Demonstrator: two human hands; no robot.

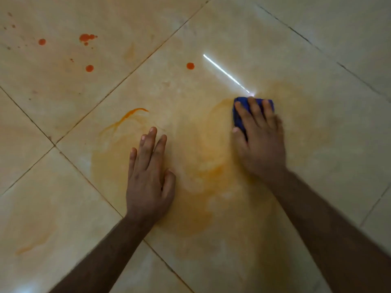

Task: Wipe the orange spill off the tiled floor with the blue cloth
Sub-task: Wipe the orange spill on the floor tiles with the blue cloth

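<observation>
Right hand (pixel 259 136): palm down on the blue cloth (pixel 240 117), fingers spread across its top and thumb at its left edge, pressing it flat to the tiled floor (pixel 317 49). Only the cloth's left side and far edge show beyond the fingers; the rest is covered by the hand. The outline of this hand is slightly blurred.

Left hand (pixel 149 176): empty, laid flat on the floor with fingers extended and close together, thumb tucked alongside. It holds nothing and sits well apart from the cloth, to its left and nearer the camera. Both forearms are bare and enter from the bottom of the frame.

Orange spill (pixel 203 166): a wide, thin, smeared film covers most of the large central tile, running between the two hands and under both. It is densest between the hands and toward the near side of the left wrist. The cloth sits at the far right part of this film. A sharper orange streak (pixel 129 116) lies beyond the left hand's fingertips. A fainter orange smear (pixel 31 247) marks the tile at lower left.

Red-orange drops (pixel 86 38): several round spots are scattered on the far left tile, unsmeared; one single drop (pixel 190 65) lies on the central tile, beyond the cloth and to its left.

A bright linear light reflection (pixel 226 74) ends at the cloth's far edge.
</observation>
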